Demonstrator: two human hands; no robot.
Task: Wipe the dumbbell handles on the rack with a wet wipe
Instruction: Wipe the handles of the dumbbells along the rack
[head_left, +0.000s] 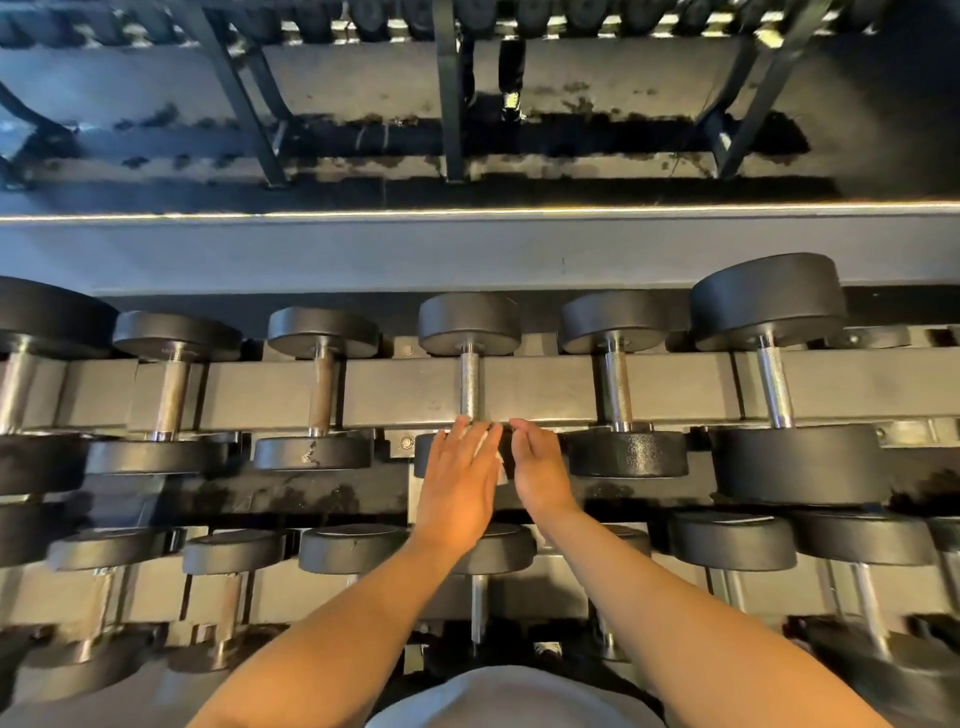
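On the upper tier of the rack (545, 389) lies a row of black dumbbells with metal handles. The middle dumbbell's knurled chrome handle (470, 384) is bare. Both my hands are over its near head. My left hand (460, 483) lies flat with straight fingers on a white wet wipe (493, 447), fingertips at the handle's near end. My right hand (537, 467) stands edge-on just right of the wipe, palm towards it, fingertips slightly bent. Its thumb is hidden, so I cannot see whether it holds the wipe.
Neighbouring dumbbells sit close on both sides: a rusty-handled one (322, 389) to the left and a chrome one (615, 389) to the right. A lower tier of dumbbells (732, 540) runs under my forearms. A mirror (467, 104) behind reflects the rack.
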